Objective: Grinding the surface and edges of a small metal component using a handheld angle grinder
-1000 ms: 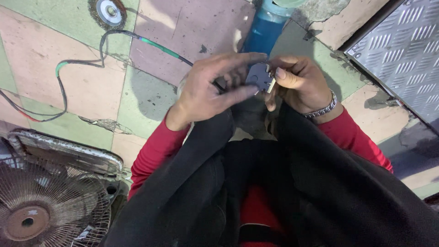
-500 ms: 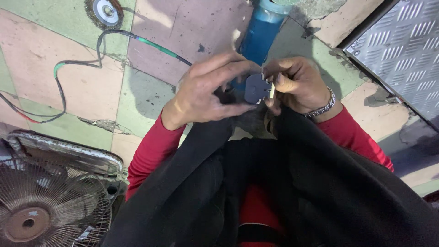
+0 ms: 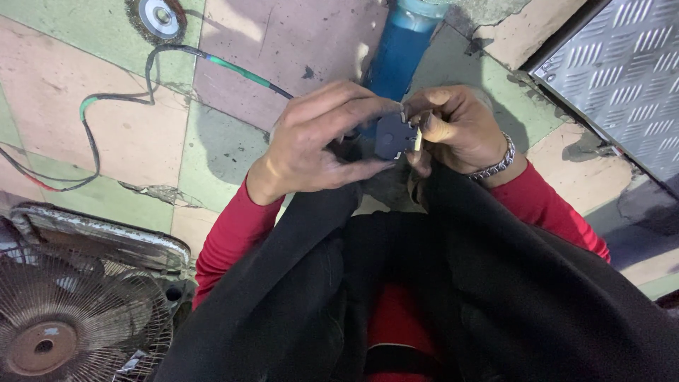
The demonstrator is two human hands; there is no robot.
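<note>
Head view: left hand (image 3: 318,145) and right hand (image 3: 456,127) pinch small dark part (image 3: 392,136).

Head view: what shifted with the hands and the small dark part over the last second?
Little changed. The left hand slid slightly left and opened its fingers a bit, exposing more of the small dark part. The right hand kept its grip on the part. The blue cylinder, cable and fan stayed put.

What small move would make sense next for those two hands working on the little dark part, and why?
Probably steady the small dark part with the left hand while the right hand presses its pale piece in. Both hands already pinch it at that edge.
</note>
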